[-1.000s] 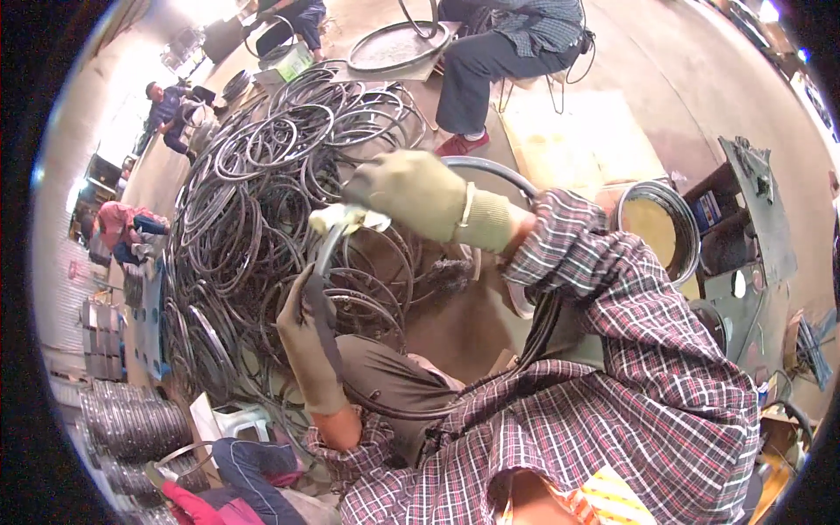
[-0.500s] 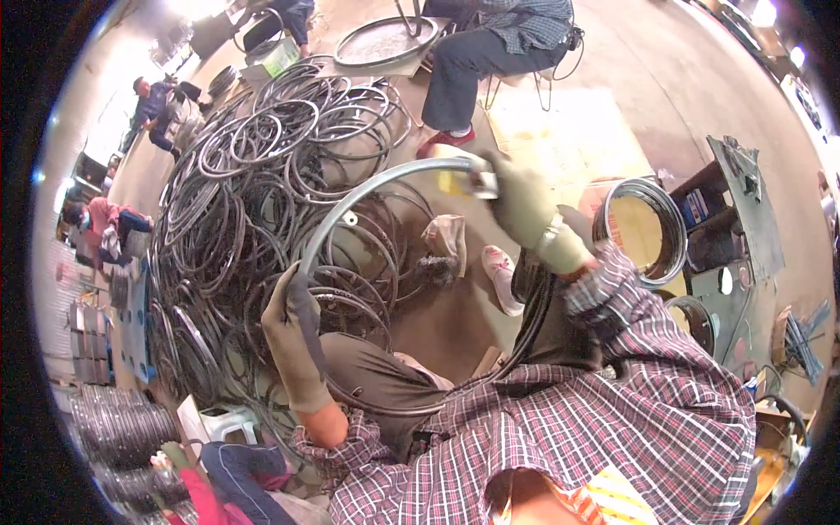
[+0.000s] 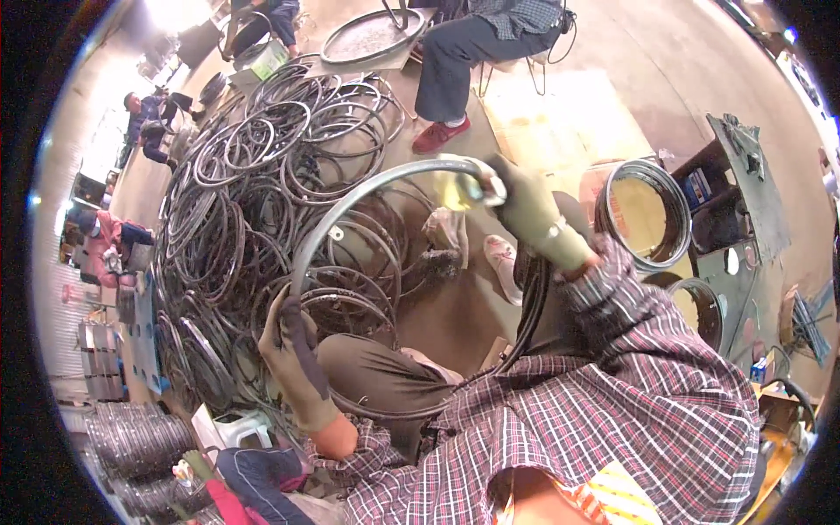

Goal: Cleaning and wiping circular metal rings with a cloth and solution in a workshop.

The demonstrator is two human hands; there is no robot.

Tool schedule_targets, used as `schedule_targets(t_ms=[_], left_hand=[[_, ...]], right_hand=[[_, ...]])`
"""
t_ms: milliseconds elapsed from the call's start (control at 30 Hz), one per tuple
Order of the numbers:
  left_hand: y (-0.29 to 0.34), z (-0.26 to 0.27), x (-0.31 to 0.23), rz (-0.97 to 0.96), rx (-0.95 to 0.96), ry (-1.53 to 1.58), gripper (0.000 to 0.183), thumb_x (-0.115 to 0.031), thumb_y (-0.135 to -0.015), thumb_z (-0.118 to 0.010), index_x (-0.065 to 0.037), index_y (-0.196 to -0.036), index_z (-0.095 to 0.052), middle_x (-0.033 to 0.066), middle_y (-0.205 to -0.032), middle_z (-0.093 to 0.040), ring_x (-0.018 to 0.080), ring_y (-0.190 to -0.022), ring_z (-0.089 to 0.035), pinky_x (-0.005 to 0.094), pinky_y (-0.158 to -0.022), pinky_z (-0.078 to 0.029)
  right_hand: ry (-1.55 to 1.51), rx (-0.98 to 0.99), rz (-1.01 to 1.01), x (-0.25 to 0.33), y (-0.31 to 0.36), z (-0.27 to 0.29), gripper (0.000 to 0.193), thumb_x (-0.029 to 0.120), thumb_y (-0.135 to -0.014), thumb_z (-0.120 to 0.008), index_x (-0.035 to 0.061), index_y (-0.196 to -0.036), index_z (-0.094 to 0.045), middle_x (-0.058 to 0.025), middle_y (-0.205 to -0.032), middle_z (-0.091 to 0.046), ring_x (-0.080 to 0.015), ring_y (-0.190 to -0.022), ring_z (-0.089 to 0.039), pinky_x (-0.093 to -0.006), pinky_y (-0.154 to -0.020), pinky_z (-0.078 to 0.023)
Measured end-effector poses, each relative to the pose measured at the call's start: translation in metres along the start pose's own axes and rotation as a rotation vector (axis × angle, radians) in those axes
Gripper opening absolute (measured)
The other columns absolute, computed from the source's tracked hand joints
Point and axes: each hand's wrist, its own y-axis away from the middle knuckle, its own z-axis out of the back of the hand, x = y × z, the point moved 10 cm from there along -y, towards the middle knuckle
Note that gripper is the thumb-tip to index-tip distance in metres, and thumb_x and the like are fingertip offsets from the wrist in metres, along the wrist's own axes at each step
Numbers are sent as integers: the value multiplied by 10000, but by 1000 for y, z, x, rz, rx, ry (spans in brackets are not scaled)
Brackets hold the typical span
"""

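Observation:
A grey metal wheel rim (image 3: 357, 194) stands up in front of my lap, its lower part against my trousers and shirt. My left hand (image 3: 292, 346), in a grey-green glove, is closed around the rim's left side. My right hand (image 3: 528, 208), gloved the same way, is at the rim's upper right. Its fingers are closed on a small yellow and whitish thing (image 3: 457, 190), pressed at the rim and smeared by motion, so its exact kind does not show.
A big heap of loose rims (image 3: 254, 175) lies ahead to the left. Stacked rims (image 3: 643, 214) stand at right beside a dark open cabinet (image 3: 722, 206). A seated person's red shoe (image 3: 440, 136) is ahead, near flat cardboard (image 3: 560, 114). Another worker's gloved hand (image 3: 194, 468) is at lower left.
The small yellow and whitish thing has shifted slightly along the rim to the right with my right hand. My left hand keeps its hold, and the whole view has tilted slightly.

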Motion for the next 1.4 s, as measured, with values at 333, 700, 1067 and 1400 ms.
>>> schedule_targets(t_ms=[333,700,1067,1400], left_hand=[[0,0,-4,-99,-11,-62,473,-405,-980,-560,21,-1170,-636,-50,-682,-459,41,-629,-399,211,-529,-270],[3,3,-3,-14,-38,39,424,-380,-978,-571,0,-1148,-649,-79,-677,-460,14,-581,-368,200,-505,-225],[4,21,-19,-129,-9,200,422,-261,-955,-604,-1,-1283,-550,75,-1049,-622,116,-892,-577,225,-707,-473],[-12,-78,-47,-9,424,-144,285,-84,-891,-629,45,-1145,-620,29,-934,-631,90,-788,-580,216,-678,-481]], right_hand=[[96,139,313,130,-52,-11,302,116,-746,-688,102,-1046,-667,-124,-888,-687,-304,-880,-681,-407,-731,-539],[-154,169,-132,-8,-1,-6,297,224,-820,-699,73,-1066,-630,-156,-895,-678,-334,-833,-668,-390,-729,-522],[-493,19,47,48,-24,51,317,208,-825,-705,52,-1087,-618,-149,-893,-656,-290,-775,-662,-344,-690,-515],[258,44,1066,206,-12,10,357,186,-777,-639,170,-1133,-621,-32,-936,-585,-208,-857,-625,-342,-728,-535]])
